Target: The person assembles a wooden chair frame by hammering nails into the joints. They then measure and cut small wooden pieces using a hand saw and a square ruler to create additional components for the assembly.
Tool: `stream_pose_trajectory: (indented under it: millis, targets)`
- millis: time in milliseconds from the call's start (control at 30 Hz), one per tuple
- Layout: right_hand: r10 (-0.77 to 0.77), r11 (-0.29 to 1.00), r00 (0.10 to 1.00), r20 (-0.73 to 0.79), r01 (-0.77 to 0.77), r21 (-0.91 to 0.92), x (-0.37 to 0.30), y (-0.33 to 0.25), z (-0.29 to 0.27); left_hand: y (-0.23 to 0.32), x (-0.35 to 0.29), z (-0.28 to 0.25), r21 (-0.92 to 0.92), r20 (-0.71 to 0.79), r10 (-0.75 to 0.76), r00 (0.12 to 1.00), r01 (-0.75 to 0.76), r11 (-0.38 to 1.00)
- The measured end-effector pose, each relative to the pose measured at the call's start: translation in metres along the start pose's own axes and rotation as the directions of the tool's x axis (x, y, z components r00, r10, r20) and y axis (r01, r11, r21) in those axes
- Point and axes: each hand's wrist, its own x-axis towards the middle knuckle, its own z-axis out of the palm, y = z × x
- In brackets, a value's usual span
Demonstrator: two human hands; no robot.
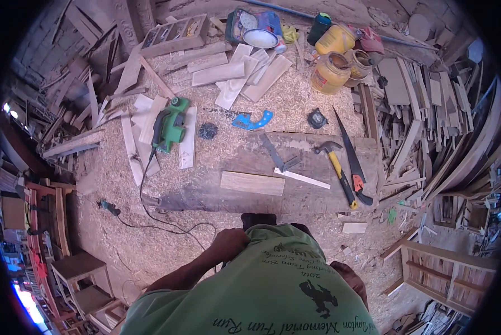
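My left hand [232,243] is closed at the hem of the green shirt [295,262] I wear, its fingers curled into the cloth. At my right side, my right hand [350,274] shows only partly beside the shirt, its fingers mostly hidden. In front of me, a short wooden board [253,183] lies flat on the workbench [205,195]. Right of it are a dark metal square [275,153], a pale wood strip [306,178], a claw hammer [335,167] with a yellow-and-black handle, and a handsaw [349,148]. Both hands are apart from these tools.
A green electric planer [171,127] rests on boards at the left, its cord trailing toward me. Farther back lie a blue-handled saw [253,120], a tape measure [317,118], loose planks [233,75] and yellow jars [331,72]. Scrap wood [423,100] is piled at right; shavings cover much around.
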Motion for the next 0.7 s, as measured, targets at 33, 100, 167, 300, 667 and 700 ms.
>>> stream_pose_trajectory:
  millis: [33,100,167,300,667,700]
  targets:
    - [0.063,0.998,0.998,0.014,-0.063,0.011,0.012,0.011,-0.010,-0.001,0.002,-0.005,0.023,0.027,0.005,1.000,-0.005,1.000]
    - [0.312,0.935,0.947,0.075,-0.292,-0.203,0.063,0.048,-0.068,-0.015,0.004,-0.008,0.058,0.120,0.088,0.989,-0.095,0.994]
    - [0.291,0.911,0.952,0.097,-0.244,-0.333,0.099,0.020,-0.049,-0.037,-0.006,0.002,0.080,0.230,0.073,0.970,-0.094,0.992]
    - [-0.053,0.843,0.991,-0.125,-0.023,-0.538,0.184,0.057,-0.069,-0.058,0.008,-0.015,-0.088,0.370,0.151,0.917,-0.127,0.988]
    - [-0.502,0.312,0.855,0.127,0.316,-0.896,0.337,0.040,0.060,-0.019,0.310,-0.081,0.517,-0.083,0.637,0.766,-0.513,0.685]
    - [-0.441,0.297,0.890,0.113,0.263,-0.918,0.340,0.036,0.080,-0.023,0.331,-0.082,0.572,-0.053,0.677,0.734,-0.534,0.623]
